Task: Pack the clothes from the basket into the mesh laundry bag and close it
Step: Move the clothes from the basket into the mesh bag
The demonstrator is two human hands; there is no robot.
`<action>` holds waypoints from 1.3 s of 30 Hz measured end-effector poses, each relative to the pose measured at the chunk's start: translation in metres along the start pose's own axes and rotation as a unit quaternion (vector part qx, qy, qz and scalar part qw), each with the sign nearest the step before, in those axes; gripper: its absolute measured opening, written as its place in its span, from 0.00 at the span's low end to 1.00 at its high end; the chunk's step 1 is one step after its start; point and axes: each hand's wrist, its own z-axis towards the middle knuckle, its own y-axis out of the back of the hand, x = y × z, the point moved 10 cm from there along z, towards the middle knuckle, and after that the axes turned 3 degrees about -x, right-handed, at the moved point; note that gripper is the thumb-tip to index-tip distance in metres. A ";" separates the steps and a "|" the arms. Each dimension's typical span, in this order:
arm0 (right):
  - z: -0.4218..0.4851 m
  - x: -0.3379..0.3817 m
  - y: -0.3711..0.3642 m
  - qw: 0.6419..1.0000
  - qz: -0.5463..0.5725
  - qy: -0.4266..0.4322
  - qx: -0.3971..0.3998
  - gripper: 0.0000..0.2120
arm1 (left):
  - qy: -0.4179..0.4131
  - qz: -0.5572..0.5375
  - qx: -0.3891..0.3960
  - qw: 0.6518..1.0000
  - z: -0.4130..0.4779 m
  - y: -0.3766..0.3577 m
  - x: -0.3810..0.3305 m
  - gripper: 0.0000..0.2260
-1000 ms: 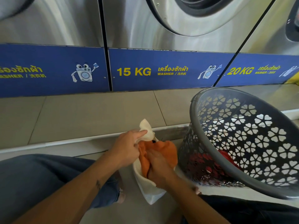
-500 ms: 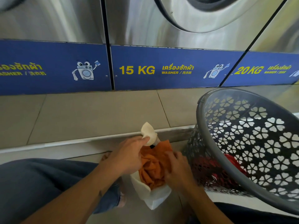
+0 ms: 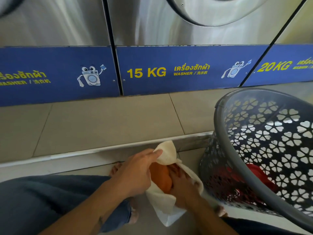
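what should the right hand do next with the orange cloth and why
Probably push it deeper. The right hand is pressing the orange cloth into the white mesh bag, whose mouth the left hand holds up, yet the cloth shows at the opening. Red clothes wait in the basket.

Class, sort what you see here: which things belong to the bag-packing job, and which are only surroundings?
Job:
left hand
right hand
white mesh laundry bag
orange garment
grey laundry basket
red clothes

Surroundings:
15 KG washer
20KG washer label
tiled step
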 end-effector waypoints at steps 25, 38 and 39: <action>-0.081 0.044 0.092 0.992 0.018 0.119 -0.028 0.32 | 0.036 -0.011 0.020 0.999 -0.002 -0.010 -0.009 0.31; -0.149 -0.061 0.295 0.959 0.090 0.039 -0.266 0.21 | 0.068 -0.018 0.021 0.997 0.014 -0.027 -0.036 0.29; -0.138 -0.080 0.290 0.969 0.058 0.013 -0.241 0.24 | 0.069 -0.015 0.022 0.997 0.016 -0.028 -0.039 0.29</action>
